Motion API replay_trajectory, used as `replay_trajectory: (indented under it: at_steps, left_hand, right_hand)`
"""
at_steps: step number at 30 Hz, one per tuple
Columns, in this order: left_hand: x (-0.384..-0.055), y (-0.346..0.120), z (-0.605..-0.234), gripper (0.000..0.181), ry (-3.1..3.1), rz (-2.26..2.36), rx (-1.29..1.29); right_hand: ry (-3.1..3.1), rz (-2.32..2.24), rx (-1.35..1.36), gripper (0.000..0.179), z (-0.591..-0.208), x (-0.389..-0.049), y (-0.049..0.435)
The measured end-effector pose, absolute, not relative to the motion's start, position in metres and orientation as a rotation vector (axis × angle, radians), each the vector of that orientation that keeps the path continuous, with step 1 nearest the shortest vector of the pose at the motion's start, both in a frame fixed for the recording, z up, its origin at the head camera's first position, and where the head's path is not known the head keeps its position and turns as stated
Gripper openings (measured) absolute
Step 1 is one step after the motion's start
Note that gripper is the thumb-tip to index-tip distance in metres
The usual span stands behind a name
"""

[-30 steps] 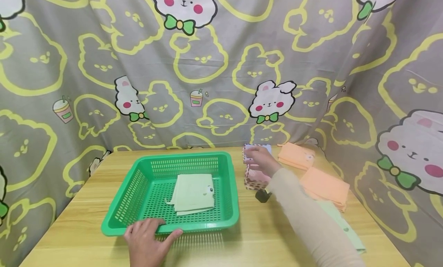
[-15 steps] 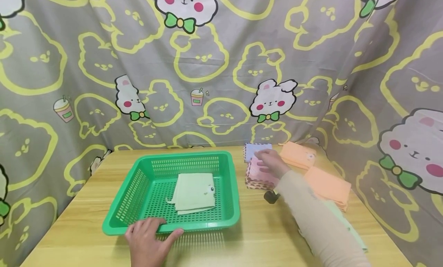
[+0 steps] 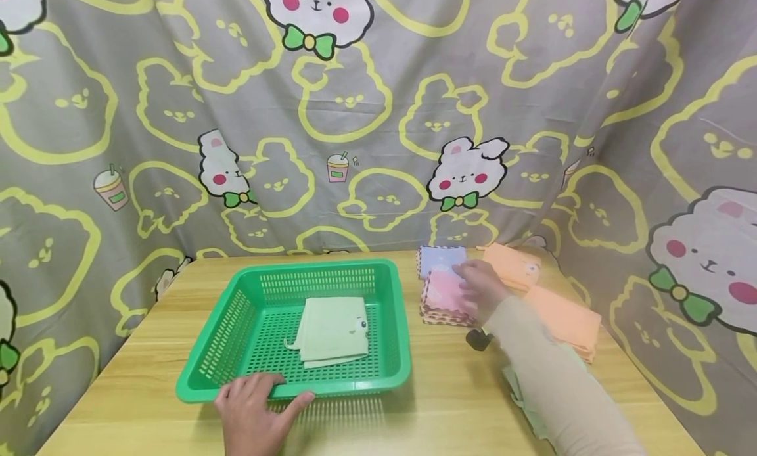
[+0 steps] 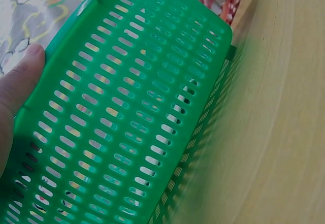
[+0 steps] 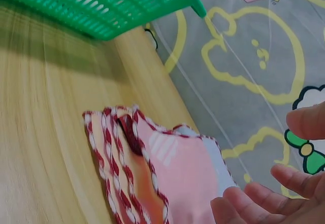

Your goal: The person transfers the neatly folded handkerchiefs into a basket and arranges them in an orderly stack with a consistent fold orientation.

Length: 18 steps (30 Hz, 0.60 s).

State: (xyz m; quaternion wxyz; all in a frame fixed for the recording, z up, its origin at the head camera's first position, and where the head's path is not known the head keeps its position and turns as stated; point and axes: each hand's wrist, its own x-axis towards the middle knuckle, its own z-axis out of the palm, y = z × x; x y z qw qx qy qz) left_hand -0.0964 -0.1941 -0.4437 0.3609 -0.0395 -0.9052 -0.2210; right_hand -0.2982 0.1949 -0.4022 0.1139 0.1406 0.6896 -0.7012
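Note:
My left hand (image 3: 251, 407) grips the near rim of a green plastic basket (image 3: 195, 370); in the left wrist view the thumb (image 4: 25, 76) lies over the rim. A folded pale green towel (image 3: 334, 331) with a small animal face lies inside. My right hand (image 3: 481, 285) is beside a stack of pink folded cloths (image 3: 443, 292), its loosely bent fingers holding nothing. Red-and-white edging borders these cloths (image 5: 188, 178) in the right wrist view. Just behind them lies a light blue folded cloth (image 3: 440, 259), its edges similarly trimmed.
Two orange folded towels (image 3: 511, 265) (image 3: 568, 318) lie at the right of the wooden table (image 3: 437, 403). Partly under the right forearm is a light green towel (image 3: 523, 397). A patterned curtain (image 3: 378, 114) hangs close behind the table.
My right hand has drawn back rightward and toward me from over the blue cloth, uncovering it and more of the pink stack. The left hand and basket stay put.

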Motion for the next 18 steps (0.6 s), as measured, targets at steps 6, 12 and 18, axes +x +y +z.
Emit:
replay_trajectory:
  at_steps: [6, 12, 18]
  left_hand:
    - [-0.096, -0.194, -0.443, 0.049, -2.344, -0.566, -0.090]
    - [-0.096, -0.194, -0.444, 0.050, -2.347, -0.561, -0.092]
    - [-0.096, -0.194, -0.444, 0.050, -2.339, -0.569, -0.097]
  right_hand:
    - [2.047, -2.045, 0.373, 0.063, -0.406, -0.296, 0.205]
    - [2.205, -1.922, 0.298, 0.056, -0.409, -0.293, 0.216]
    - [2.358, -1.777, 0.339, 0.028, -0.416, -0.296, 0.227]
